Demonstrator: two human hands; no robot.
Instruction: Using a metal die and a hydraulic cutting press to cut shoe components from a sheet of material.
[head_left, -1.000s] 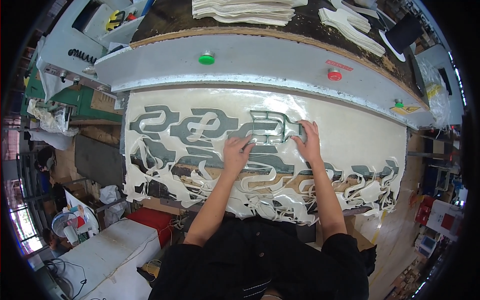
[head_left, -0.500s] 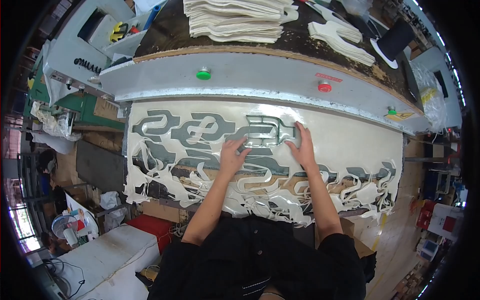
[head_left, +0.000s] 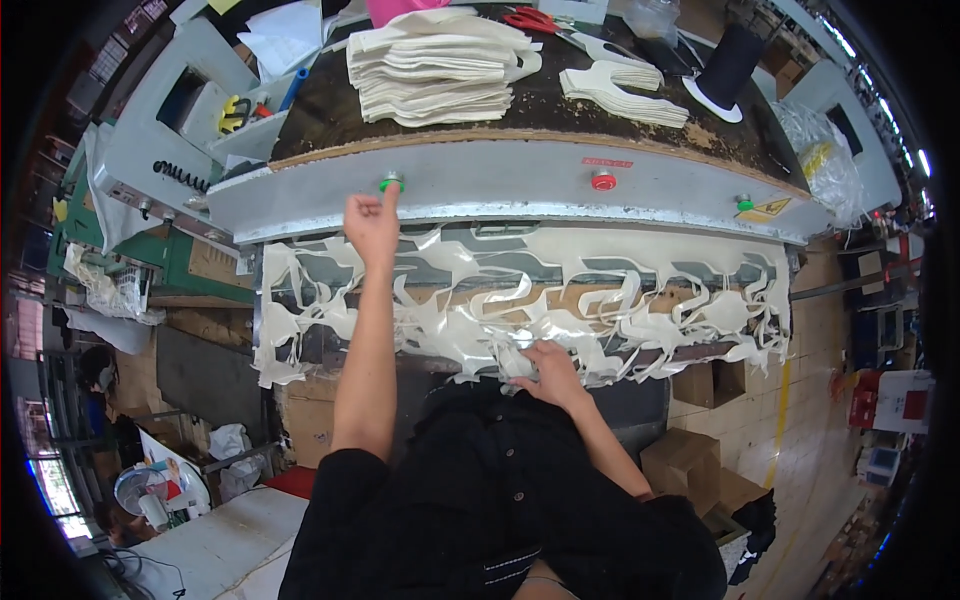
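My left hand [head_left: 372, 228] is raised to the grey machine beam [head_left: 480, 186]. Its thumb touches the green push button [head_left: 391, 184], and the other fingers are curled in with nothing in them. At the near edge of the cut-up cream sheet [head_left: 690, 243], my right hand [head_left: 555, 374] has its fingers and thumb closed around a crumpled strip of scrap [head_left: 512, 358]. A metal cutting die [head_left: 505, 231] lies on the sheet right by the beam's lower edge, which hides part of it.
Atop the beam sit a stack of cut cream pieces [head_left: 435, 72], a smaller pile [head_left: 625, 95], red-handled scissors [head_left: 535, 19] and a dark thread cone [head_left: 728, 62]. A red button [head_left: 603, 180] and another green button [head_left: 744, 202] are farther right. Cardboard boxes [head_left: 683, 468] stand at lower right.
Both hands have left the die. My left hand went up to the green button; my right came back to the near edge. The beam now covers more of the sheet and die.
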